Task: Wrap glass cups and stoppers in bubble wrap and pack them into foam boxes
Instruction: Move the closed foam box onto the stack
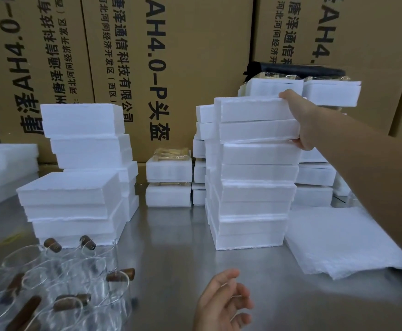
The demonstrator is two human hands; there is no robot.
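right hand (302,120): clamped on the right end of the top foam box (254,120), thumb over, fingers under. My guess, it's pulling one off the stack (252,194) to fill
foam box: flat, long side running left-right
left hand (223,302): loose, empty, low over the steel table (171,247)
glass cups (52,283): crowded front left, stoppers (120,275) lying among them, unwrapped
wrap sheets (338,240): flat pile just right of the stack

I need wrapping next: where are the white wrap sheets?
Head view: the wrap sheets lie flat at the right of the table, just right of the tall foam box stack.
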